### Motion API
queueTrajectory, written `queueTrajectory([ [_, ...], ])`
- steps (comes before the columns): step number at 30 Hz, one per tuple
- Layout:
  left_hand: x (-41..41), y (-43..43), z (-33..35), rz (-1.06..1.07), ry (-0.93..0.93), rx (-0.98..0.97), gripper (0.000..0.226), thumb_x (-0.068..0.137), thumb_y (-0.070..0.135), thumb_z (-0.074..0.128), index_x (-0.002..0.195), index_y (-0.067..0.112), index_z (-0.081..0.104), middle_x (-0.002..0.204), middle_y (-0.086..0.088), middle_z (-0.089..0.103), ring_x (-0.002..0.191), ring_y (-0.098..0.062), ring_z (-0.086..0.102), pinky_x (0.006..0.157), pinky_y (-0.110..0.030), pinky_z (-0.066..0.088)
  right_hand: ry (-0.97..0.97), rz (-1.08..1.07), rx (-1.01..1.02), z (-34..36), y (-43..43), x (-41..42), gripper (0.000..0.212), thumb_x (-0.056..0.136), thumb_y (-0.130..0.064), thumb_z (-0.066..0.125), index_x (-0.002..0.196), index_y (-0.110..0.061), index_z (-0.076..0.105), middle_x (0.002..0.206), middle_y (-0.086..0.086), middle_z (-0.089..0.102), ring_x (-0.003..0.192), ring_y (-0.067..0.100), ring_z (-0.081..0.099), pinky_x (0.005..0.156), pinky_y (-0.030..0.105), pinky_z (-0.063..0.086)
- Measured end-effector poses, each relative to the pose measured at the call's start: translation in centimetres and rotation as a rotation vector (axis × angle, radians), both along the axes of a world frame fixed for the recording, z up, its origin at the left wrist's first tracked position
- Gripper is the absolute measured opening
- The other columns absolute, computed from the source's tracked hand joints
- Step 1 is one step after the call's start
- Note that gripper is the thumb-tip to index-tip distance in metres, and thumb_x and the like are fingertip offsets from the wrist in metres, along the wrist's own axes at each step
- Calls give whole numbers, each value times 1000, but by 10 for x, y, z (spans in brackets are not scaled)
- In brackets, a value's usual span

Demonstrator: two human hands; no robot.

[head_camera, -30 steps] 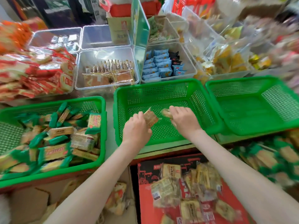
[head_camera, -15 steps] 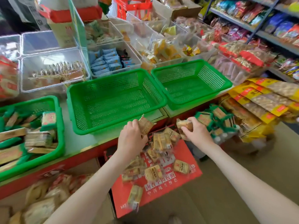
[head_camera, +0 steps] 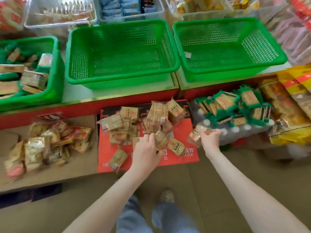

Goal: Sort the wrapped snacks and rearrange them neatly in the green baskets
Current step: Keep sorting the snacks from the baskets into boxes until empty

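Observation:
Three green baskets stand on the counter: the left basket (head_camera: 55,68) holds green-wrapped snacks, the middle basket (head_camera: 121,81) and the right basket (head_camera: 232,73) hold none. Below the counter, tan wrapped snacks (head_camera: 143,118) lie heaped on a red box (head_camera: 185,158). My left hand (head_camera: 146,153) is down over this heap and grips a tan snack packet (head_camera: 160,139). My right hand (head_camera: 209,137) holds tan snack packets (head_camera: 196,137) at the red box's right edge, beside a pile of green-edged snacks (head_camera: 235,108).
A cardboard box (head_camera: 80,165) at lower left holds red-and-clear wrapped snacks. Yellow bags (head_camera: 292,101) are stacked at the right. Clear bins (head_camera: 64,14) of other snacks stand behind the baskets. My legs and a shoe (head_camera: 166,195) are on the floor below.
Both hands have come down from the middle basket, over the counter edge, to the snack heap on the red box. The view has tilted downward. Each hand keeps its packet.

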State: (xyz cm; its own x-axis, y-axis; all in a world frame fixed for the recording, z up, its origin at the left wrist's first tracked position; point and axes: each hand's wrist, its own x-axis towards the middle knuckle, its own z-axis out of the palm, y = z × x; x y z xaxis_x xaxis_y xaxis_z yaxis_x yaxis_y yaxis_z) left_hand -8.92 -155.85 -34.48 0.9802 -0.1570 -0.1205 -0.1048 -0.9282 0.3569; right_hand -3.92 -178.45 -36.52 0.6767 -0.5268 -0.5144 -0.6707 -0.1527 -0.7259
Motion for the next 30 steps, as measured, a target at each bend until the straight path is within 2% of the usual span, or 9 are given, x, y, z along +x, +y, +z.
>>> queueTrajectory([
  [4, 7, -1, -19, 8, -42, 123, 62, 63, 23, 82, 114, -3, 59, 93, -12, 62, 80, -28, 62, 67, -36, 53, 39, 224, 44, -23, -11, 4, 43, 89, -24, 67, 117, -11, 37, 115, 9, 53, 96, 20, 53, 79, 35, 45],
  [7, 9, 4, -33, 32, -42, 192, 66, 67, 29, 80, 121, -3, 57, 102, -15, 64, 93, -32, 63, 82, -42, 52, 39, 407, 58, -32, -4, 7, 34, 95, -23, 58, 125, -22, 43, 116, 3, 57, 105, 21, 57, 92, 42, 49],
  [9, 7, 9, -38, 33, -40, 209, 72, 70, 34, 78, 125, -5, 54, 110, -18, 64, 101, -34, 63, 90, -45, 50, 45, 513, 21, -33, 1, 9, 41, 98, -18, 50, 138, -22, 42, 122, 2, 54, 115, 22, 53, 98, 42, 47],
  [13, 4, 11, -43, 23, -55, 253, 79, 70, 37, 79, 131, -6, 50, 119, -20, 62, 109, -35, 60, 98, -48, 45, 146, 726, -277, -47, -6, 9, 44, 97, -13, 45, 140, -11, 43, 130, 20, 52, 120, 40, 46, 101, 45, 40],
  [16, 1, 18, -45, -54, -93, 289, 83, 73, 36, 78, 138, -2, 43, 128, -20, 57, 119, -36, 55, 103, -60, 36, 147, 725, -384, -42, -5, 4, 46, 97, -20, 44, 141, -5, 37, 135, 21, 47, 125, 38, 39, 103, 47, 35],
  [20, -6, 27, -40, -272, -171, 352, 88, 70, 35, 79, 140, 7, 33, 138, -23, 50, 128, -38, 48, 103, -68, 27, -56, 811, -569, -16, 9, -9, 54, 100, -24, 43, 148, -6, 26, 146, 11, 37, 134, 28, 30, 109, 41, 28],
  [24, -9, 29, -26, -283, -295, 267, 70, 80, 34, 71, 136, 7, 39, 137, -20, 50, 126, -34, 47, 108, -61, 26, -331, 916, -712, 16, 32, -13, 47, 94, -18, 52, 139, -5, 42, 134, 11, 51, 124, 28, 44, 102, 43, 37],
  [26, -5, 40, -13, -270, -353, 228, 58, 89, 37, 57, 135, 8, 39, 135, -18, 52, 123, -31, 49, 110, -58, 29, -508, 957, -768, 36, 50, -5, 41, 89, -14, 60, 128, -4, 52, 121, 12, 58, 112, 30, 52, 93, 45, 43],
  [30, 7, 81, 23, -223, -443, 195, 49, 93, 40, 43, 132, 9, 43, 129, -14, 55, 119, -27, 47, 109, -46, 30, -719, 1051, -776, 81, 100, 18, 39, 88, -18, 56, 124, -6, 52, 116, 9, 58, 106, 25, 50, 92, 42, 44],
])
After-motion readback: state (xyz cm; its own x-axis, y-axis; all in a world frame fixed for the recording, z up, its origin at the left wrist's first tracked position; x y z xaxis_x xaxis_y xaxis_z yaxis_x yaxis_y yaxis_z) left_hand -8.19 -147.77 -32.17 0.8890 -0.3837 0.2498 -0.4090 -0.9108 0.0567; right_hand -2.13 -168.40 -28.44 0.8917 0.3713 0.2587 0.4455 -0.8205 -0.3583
